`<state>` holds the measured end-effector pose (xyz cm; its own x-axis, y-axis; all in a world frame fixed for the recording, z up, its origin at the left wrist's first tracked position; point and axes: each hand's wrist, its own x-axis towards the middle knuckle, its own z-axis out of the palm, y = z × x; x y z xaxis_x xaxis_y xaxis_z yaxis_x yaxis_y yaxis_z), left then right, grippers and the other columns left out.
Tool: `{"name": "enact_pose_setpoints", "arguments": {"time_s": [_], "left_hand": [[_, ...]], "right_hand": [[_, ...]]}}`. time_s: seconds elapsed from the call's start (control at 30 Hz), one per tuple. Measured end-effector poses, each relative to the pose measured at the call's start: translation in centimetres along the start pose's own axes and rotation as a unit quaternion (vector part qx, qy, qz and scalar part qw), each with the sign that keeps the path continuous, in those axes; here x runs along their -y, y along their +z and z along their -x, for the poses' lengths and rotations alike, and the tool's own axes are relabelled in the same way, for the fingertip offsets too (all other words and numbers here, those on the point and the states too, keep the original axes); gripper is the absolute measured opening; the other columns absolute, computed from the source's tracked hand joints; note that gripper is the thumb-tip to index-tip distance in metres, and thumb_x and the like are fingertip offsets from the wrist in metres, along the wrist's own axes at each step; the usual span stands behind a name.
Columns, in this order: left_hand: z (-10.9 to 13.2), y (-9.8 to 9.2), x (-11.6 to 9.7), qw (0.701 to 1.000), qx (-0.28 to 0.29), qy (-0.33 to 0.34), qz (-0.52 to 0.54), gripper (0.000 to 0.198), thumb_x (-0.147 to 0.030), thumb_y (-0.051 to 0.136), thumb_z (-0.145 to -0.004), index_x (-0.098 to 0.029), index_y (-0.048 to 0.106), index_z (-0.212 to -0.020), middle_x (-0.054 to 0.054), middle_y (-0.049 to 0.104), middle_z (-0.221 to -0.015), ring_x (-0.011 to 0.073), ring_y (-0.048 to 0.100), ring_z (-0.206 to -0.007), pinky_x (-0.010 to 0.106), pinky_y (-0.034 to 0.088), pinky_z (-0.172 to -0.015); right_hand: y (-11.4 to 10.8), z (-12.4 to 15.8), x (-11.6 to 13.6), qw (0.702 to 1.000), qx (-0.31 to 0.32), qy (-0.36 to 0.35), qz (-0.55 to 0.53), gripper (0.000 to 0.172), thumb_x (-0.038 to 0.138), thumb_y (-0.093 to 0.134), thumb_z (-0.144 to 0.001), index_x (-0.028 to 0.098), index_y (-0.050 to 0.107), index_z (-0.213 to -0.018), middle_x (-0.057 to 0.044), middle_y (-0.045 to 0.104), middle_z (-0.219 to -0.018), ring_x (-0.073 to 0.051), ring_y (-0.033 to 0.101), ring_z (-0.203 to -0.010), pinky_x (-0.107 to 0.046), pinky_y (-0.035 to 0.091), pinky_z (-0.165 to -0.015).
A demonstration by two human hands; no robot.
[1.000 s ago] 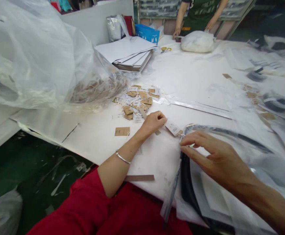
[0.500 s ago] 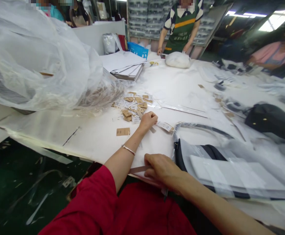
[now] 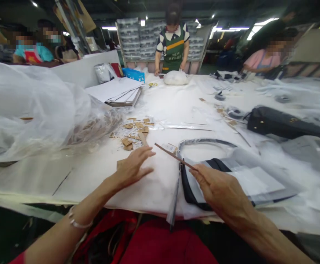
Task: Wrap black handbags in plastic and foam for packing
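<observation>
Bright tabletop (image 3: 171,106), dark ceiling (image 3: 138,9) with glaring strip lights (image 3: 109,28), blurry edges.

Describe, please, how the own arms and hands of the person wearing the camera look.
The left hand and right hand are both without gloves. A thin, silvery, rounded bangle circles the left wrist. At the lower left corner a bit of red sleeve shows; the right forearm is uncovered as far as the picture shows it.

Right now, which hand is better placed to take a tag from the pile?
Probably the left hand: it looks empty and is nearer the tags; the right hand grips a brown strip.
</observation>
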<state>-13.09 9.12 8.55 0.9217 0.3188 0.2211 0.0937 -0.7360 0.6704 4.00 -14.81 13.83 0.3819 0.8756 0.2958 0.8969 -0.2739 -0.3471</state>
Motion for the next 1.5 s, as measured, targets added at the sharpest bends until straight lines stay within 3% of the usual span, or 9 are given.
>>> {"name": "enact_pose_setpoints", "arguments": {"time_s": [0.13,0.27,0.4,0.5,0.6,0.73,1.03,1.27,1.5], "left_hand": [[3.2,2.9,3.8,0.961,0.050,0.079,-0.260,0.048,-0.030,0.057,-0.090,-0.032,0.051,-0.138,0.009,0.042,-0.152,0.0338,0.033,-0.143,0.060,0.022,-0.116],[-0.4,2.0,5.3,0.936,-0.113,0.034,-0.331,0.040,-0.031,0.049,-0.092,-0.018,0.058,-0.130,0.019,0.045,-0.148,0.0405,0.033,-0.142,0.065,0.020,-0.114],[-4.8,1.8,-1.1,0.966,-0.162,0.032,-0.198,0.040,-0.041,0.050,-0.092,-0.019,0.062,-0.123,0.017,0.056,-0.138,0.0368,0.046,-0.133,0.056,0.030,-0.113],[-6.5,3.9,-8.1,1.000,0.007,0.015,0.022,0.036,-0.047,0.047,-0.095,-0.029,0.064,-0.121,0.007,0.065,-0.128,0.0291,0.058,-0.122,0.043,0.044,-0.105],[-7.6,6.3,-13.4,0.961,0.171,0.023,0.216,0.038,-0.052,0.047,-0.095,-0.031,0.066,-0.120,0.004,0.065,-0.129,0.0276,0.057,-0.122,0.038,0.045,-0.103],[-9.8,8.2,-15.6,0.888,0.198,0.006,0.415,0.041,-0.054,0.044,-0.096,-0.025,0.072,-0.090,0.006,0.073,-0.096,0.0253,0.066,-0.097,0.038,0.050,-0.092],[-16.3,6.6,-6.3,0.872,-0.149,-0.148,0.441,0.034,-0.054,0.071,-0.078,-0.022,0.061,-0.078,-0.007,0.054,-0.053,0.0132,0.055,-0.060,0.023,0.048,-0.062],[-17.0,8.9,0.8,0.901,-0.109,-0.284,0.311,0.041,-0.060,0.066,-0.077,-0.021,0.067,-0.086,0.007,0.075,-0.088,0.0271,0.070,-0.084,0.031,0.057,-0.062],[-16.4,8.8,2.4,0.913,-0.048,-0.255,0.316,0.059,-0.074,0.063,-0.070,-0.019,0.074,-0.085,0.010,0.075,-0.102,0.0302,0.068,-0.102,0.035,0.056,-0.092]], "right_hand": [[-3.1,3.8,-3.1,0.973,-0.025,0.175,-0.150,0.038,0.052,0.041,-0.096,0.024,0.067,-0.090,0.001,0.058,-0.057,-0.016,0.056,-0.052,-0.027,0.040,-0.052],[-4.3,7.2,-5.0,0.901,-0.045,0.317,-0.293,0.046,0.061,0.047,-0.090,0.020,0.067,-0.097,0.005,0.045,-0.049,-0.014,0.044,-0.045,-0.026,0.033,-0.046],[-3.9,9.4,-5.1,0.855,-0.017,0.352,-0.380,0.050,0.065,0.047,-0.088,0.019,0.067,-0.092,0.008,0.037,-0.045,-0.012,0.037,-0.043,-0.025,0.028,-0.045],[-3.4,9.7,-4.2,0.858,0.010,0.304,-0.413,0.050,0.063,0.044,-0.092,0.019,0.066,-0.085,0.007,0.039,-0.046,-0.010,0.038,-0.044,-0.023,0.029,-0.047],[-3.0,9.1,-3.3,0.871,0.022,0.236,-0.431,0.047,0.058,0.042,-0.095,0.018,0.065,-0.084,0.006,0.043,-0.050,-0.009,0.040,-0.045,-0.021,0.030,-0.046],[-3.4,8.4,-4.2,0.886,0.021,0.204,-0.417,0.043,0.053,0.043,-0.097,0.019,0.067,-0.084,0.006,0.048,-0.051,-0.008,0.045,-0.046,-0.019,0.033,-0.047],[-6.1,12.8,-15.3,0.860,-0.230,0.399,-0.221,0.041,0.058,0.054,-0.088,0.021,0.070,-0.094,0.000,0.062,-0.062,-0.017,0.058,-0.059,-0.027,0.048,-0.058],[-4.5,12.9,-21.8,0.864,-0.265,0.416,-0.101,0.049,0.055,0.056,-0.085,0.022,0.066,-0.118,-0.011,0.068,-0.122,-0.029,0.066,-0.104,-0.043,0.053,-0.091],[-1.8,12.1,-21.7,0.895,-0.063,0.388,-0.211,0.053,0.065,0.042,-0.087,0.022,0.070,-0.076,-0.005,0.073,-0.079,-0.023,0.066,-0.080,-0.029,0.053,-0.072]]}}
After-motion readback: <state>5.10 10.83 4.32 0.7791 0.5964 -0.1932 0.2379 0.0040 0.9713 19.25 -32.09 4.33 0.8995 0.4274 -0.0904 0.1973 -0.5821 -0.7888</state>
